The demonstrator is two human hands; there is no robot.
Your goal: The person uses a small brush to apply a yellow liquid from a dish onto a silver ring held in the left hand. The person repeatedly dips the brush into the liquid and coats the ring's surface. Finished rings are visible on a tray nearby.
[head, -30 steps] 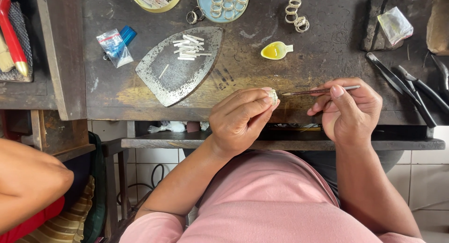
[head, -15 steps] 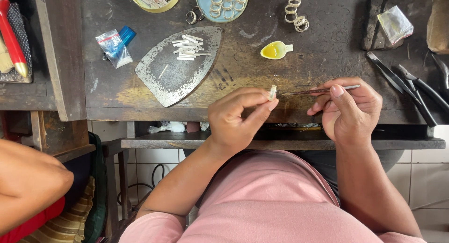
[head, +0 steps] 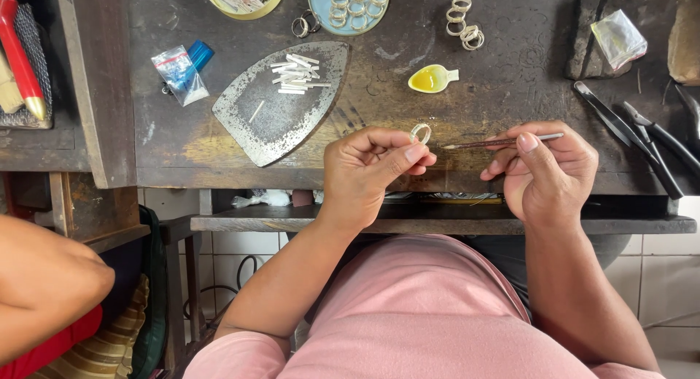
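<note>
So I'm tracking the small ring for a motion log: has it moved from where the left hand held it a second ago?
Yes. The ring in the left hand now stands above the fingertips, slightly nearer the yellow spoon dish than before.

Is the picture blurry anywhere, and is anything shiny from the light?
Head view: sharp all over, even the small ring in the left hand and the thin tool in the right hand; soft daylight, faint shadows; mild glare on the metal plate and yellow spoon.
</note>
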